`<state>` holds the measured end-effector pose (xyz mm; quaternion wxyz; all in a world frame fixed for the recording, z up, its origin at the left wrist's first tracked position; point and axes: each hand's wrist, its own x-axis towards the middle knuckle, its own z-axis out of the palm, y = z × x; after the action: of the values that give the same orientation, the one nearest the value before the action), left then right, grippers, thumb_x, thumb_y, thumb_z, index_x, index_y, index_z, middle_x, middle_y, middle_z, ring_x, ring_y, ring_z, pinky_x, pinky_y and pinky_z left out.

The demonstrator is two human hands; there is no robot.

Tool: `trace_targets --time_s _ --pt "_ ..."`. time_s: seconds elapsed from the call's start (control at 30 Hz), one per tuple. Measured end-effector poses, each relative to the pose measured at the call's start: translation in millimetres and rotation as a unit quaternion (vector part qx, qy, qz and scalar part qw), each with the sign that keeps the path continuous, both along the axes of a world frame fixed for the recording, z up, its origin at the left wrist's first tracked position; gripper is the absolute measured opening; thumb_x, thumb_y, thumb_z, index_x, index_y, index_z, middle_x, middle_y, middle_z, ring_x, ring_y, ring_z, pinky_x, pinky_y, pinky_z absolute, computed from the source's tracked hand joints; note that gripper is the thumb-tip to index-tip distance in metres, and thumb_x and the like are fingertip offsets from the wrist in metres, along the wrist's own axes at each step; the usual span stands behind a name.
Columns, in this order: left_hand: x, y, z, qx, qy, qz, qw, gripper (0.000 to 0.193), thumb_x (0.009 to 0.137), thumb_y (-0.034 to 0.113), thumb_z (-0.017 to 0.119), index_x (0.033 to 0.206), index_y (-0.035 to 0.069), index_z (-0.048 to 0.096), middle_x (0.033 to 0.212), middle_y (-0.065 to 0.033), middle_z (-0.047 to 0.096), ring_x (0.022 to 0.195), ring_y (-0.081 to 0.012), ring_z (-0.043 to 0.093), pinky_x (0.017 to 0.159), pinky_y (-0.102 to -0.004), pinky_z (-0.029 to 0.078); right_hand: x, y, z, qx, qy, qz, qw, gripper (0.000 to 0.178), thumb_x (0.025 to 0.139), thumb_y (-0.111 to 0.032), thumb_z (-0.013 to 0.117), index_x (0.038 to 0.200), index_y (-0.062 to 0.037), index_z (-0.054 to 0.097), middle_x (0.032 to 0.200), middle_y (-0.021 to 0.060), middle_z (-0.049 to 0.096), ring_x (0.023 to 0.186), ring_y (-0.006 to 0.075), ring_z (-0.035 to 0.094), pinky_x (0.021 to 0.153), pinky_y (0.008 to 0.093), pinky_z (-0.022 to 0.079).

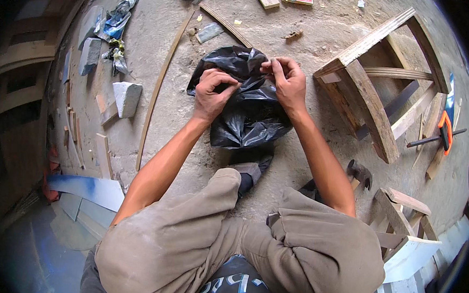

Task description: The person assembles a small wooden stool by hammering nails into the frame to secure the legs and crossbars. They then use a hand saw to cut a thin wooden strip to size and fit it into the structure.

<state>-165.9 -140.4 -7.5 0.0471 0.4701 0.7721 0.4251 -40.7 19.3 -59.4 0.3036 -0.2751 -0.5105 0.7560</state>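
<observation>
A black plastic bag lies crumpled on the floor in front of my feet, with its upper part gathered between my hands. My left hand is closed in a pinch on the left side of the bag, thumb against fingers. On the other side, my right hand pinches the bag's upper right edge between thumb and fingertips. Whatever the bag contains, if anything, is hidden by its folds.
To the right stand a wooden frame, a handsaw with an orange handle, a hammer and a smaller wooden frame. On the left lie a long thin wood strip, grey blocks and crumpled wrappers.
</observation>
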Motion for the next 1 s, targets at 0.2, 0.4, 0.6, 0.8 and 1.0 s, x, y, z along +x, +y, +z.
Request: trace_targets --time_s 0.2,0.4,0.6,0.8,1.0 --pt "24.5 20.1 6.5 0.048 -0.051 -0.028 0.997 0.019 0.069 0.003 0.086 0.076 0.009 0.070 0.082 -0.0014 0.068 0.091 -0.0207 0.062 0.085 -0.0340 0.048 57.6 -20.8 23.3 -0.111 -0.016 -0.014 0.994 0.023 0.101 -0.013 0.060 0.114 0.0060 0.064 0.093 0.0114 0.070 0.076 0.0145 0.068 0.070 0.0269 0.058" --pt "55.9 61.5 12.9 0.055 -0.050 -0.135 0.988 0.019 0.070 0.001 0.086 0.080 0.009 0.071 0.083 -0.0004 0.069 0.094 -0.0195 0.061 0.086 -0.0330 0.048 124.3 -40.6 35.4 -0.151 -0.003 -0.078 0.985 0.027 0.098 -0.006 0.063 0.121 0.0068 0.059 0.094 0.0136 0.069 0.080 0.0174 0.069 0.073 0.0298 0.060" --pt "95.8 96.2 1.5 0.034 -0.016 -0.262 0.964 0.017 0.071 0.003 0.086 0.082 0.009 0.074 0.084 -0.0013 0.070 0.093 -0.0201 0.063 0.086 -0.0341 0.049 195.6 -41.2 34.8 -0.120 -0.065 -0.176 0.975 0.021 0.096 -0.007 0.068 0.114 0.0034 0.064 0.096 0.0111 0.070 0.082 0.0170 0.069 0.073 0.0301 0.058" --pt "134.2 147.9 -17.4 0.029 0.006 -0.387 0.922 0.018 0.073 0.008 0.085 0.085 0.007 0.072 0.089 -0.0056 0.071 0.093 -0.0243 0.066 0.086 -0.0360 0.051 243.2 -24.1 40.1 -0.015 -0.114 -0.300 0.947 0.027 0.093 -0.012 0.073 0.115 0.0038 0.068 0.098 0.0085 0.071 0.088 0.0144 0.068 0.077 0.0266 0.054" --pt "170.7 178.4 -32.4 -0.008 0.017 -0.454 0.891 0.038 0.081 0.018 0.081 0.114 0.007 0.068 0.109 -0.0131 0.069 0.105 -0.0322 0.065 0.091 -0.0395 0.052 271.5 9.0 11.7 0.149 -0.251 -0.333 0.897 0.021 0.093 -0.015 0.073 0.104 0.0032 0.073 0.087 0.0054 0.072 0.076 0.0120 0.064 0.073 0.0246 0.050"
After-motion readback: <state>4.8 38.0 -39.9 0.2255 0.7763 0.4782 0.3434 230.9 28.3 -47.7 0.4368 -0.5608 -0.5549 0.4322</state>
